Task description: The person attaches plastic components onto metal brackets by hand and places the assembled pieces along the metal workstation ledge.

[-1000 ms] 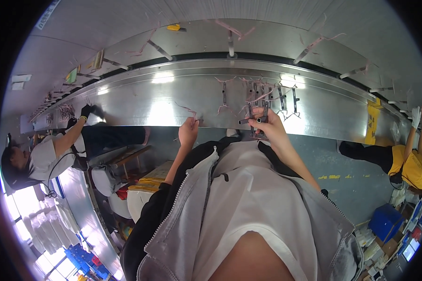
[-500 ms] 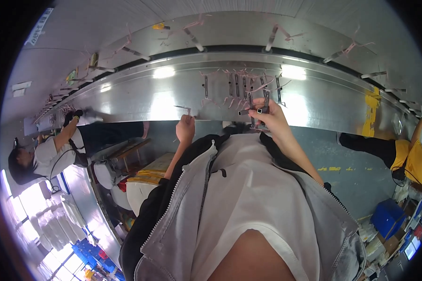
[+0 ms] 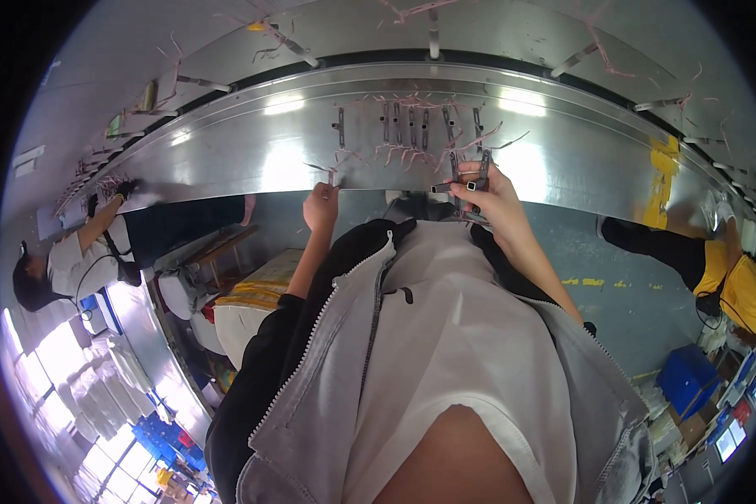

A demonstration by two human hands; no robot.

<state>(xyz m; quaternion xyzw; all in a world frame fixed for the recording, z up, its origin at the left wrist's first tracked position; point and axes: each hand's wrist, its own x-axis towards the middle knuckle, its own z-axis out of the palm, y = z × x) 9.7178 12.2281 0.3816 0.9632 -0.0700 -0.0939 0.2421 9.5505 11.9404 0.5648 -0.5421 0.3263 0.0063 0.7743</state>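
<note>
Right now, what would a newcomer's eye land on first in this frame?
Probably the long shiny metal bench curving across the top, with a row of small dark metal strips and pinkish wires laid out at its middle. Just below, the right hand holds a few of those dark strips at the bench edge, while the left hand pinches a thin wire. At far left, another person in a dark glove reaches onto the same bench.

The long work table is bare sheet metal, smooth and glossy, throwing back bright glare from the lights. The small flat strips lying in a row on it look like dull grey metal, as do the pieces in the right hand. The zip jacket is matt grey cloth over a matt white cloth shirt.
</note>
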